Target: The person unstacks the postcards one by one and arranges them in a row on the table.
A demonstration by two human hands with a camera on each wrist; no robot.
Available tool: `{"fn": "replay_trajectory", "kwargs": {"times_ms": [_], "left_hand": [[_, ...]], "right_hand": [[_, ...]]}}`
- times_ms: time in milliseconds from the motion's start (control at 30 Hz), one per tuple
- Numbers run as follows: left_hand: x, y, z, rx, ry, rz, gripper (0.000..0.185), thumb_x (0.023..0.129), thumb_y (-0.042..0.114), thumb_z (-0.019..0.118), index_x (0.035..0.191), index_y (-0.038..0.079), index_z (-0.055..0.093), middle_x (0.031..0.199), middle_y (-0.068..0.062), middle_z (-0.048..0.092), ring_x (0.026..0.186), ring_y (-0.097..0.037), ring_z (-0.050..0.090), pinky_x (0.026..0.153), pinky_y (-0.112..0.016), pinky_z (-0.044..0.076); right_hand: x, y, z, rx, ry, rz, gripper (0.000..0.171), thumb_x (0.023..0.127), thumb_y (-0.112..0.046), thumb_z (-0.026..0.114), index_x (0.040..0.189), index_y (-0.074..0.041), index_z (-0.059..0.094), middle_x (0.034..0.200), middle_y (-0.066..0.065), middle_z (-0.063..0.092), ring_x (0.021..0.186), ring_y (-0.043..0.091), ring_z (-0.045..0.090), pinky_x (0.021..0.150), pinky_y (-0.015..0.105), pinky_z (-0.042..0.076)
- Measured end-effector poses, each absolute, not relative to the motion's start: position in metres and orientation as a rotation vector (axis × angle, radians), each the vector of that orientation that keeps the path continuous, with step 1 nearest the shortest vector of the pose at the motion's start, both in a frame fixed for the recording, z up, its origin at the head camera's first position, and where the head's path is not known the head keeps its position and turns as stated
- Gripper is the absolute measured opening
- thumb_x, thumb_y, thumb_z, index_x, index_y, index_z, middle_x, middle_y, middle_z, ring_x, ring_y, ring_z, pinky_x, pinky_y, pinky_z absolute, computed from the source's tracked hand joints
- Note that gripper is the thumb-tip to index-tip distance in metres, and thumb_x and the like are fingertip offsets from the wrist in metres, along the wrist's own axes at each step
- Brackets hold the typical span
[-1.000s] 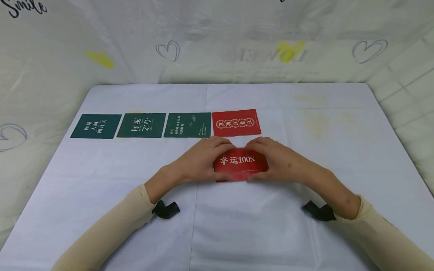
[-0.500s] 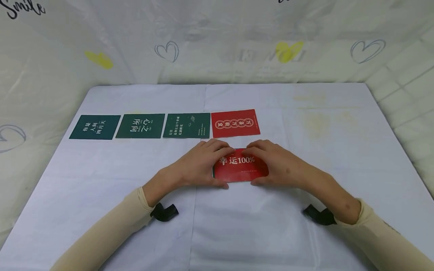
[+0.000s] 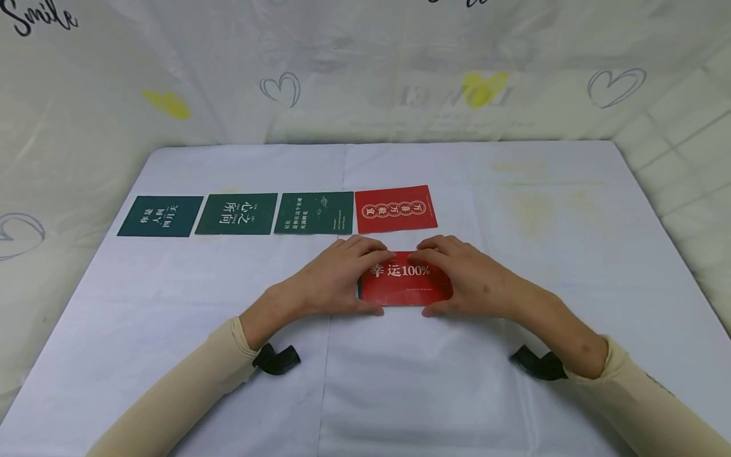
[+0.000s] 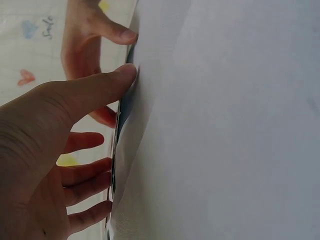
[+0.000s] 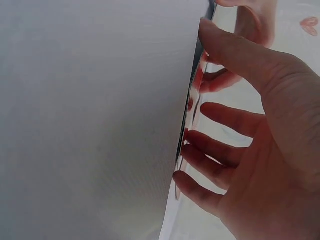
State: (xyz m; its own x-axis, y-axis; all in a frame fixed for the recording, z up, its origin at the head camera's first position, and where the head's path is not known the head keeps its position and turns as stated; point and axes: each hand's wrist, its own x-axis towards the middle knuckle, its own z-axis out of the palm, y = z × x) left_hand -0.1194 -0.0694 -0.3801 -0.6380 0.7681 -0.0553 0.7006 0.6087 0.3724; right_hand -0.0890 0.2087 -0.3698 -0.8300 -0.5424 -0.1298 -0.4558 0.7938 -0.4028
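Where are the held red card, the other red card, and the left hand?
held red card (image 3: 407,287), head view, bare lower face below its text
other red card (image 3: 395,209), head view, middle of its face
left hand (image 3: 337,276), head view, back of hand

A makeshift home tabletop setup: a flat white cloth-covered table (image 3: 514,355) stands walled in by a crinkled white plastic sheet printed with hearts (image 3: 365,70). Behind the table's right edge, pale square wall tiles (image 3: 691,146) show.
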Motion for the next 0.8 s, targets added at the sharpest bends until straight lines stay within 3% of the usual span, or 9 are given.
{"fn": "replay_trajectory", "kwargs": {"times_ms": [233, 500, 800], "left_hand": [[-0.1228, -0.0691, -0.3797, 1.202, 2.609, 0.534, 0.094, 0.073, 0.053, 0.090, 0.153, 0.024, 0.050, 0.147, 0.002, 0.055, 0.136, -0.014, 0.049, 0.111, -0.039, 0.050], [-0.1258, -0.0708, -0.3773, 1.157, 2.570, 0.624, 0.092, 0.072, 0.050, 0.092, 0.151, 0.026, 0.052, 0.142, 0.003, 0.056, 0.131, -0.013, 0.050, 0.105, -0.034, 0.055], [-0.1284, -0.0717, -0.3769, 1.157, 2.548, 0.644, 0.095, 0.071, 0.050, 0.092, 0.153, 0.026, 0.050, 0.145, 0.002, 0.056, 0.135, -0.015, 0.048, 0.106, -0.035, 0.054]], "right_hand": [[-0.0898, 0.2087, -0.3687, -0.782, 2.749, -0.528, 0.093, 0.067, -0.040, 0.097, 0.148, -0.020, 0.056, 0.142, 0.003, 0.056, 0.132, 0.024, 0.052, 0.100, 0.049, 0.058], [-0.0929, 0.2082, -0.3676, -0.762, 2.728, -0.533, 0.094, 0.066, -0.044, 0.097, 0.148, -0.023, 0.054, 0.142, 0.002, 0.055, 0.132, 0.021, 0.050, 0.098, 0.044, 0.061], [-0.0953, 0.2101, -0.3698, -0.783, 2.703, -0.571, 0.095, 0.067, -0.048, 0.096, 0.148, -0.025, 0.052, 0.143, -0.001, 0.054, 0.133, 0.019, 0.049, 0.103, 0.046, 0.057]]}}
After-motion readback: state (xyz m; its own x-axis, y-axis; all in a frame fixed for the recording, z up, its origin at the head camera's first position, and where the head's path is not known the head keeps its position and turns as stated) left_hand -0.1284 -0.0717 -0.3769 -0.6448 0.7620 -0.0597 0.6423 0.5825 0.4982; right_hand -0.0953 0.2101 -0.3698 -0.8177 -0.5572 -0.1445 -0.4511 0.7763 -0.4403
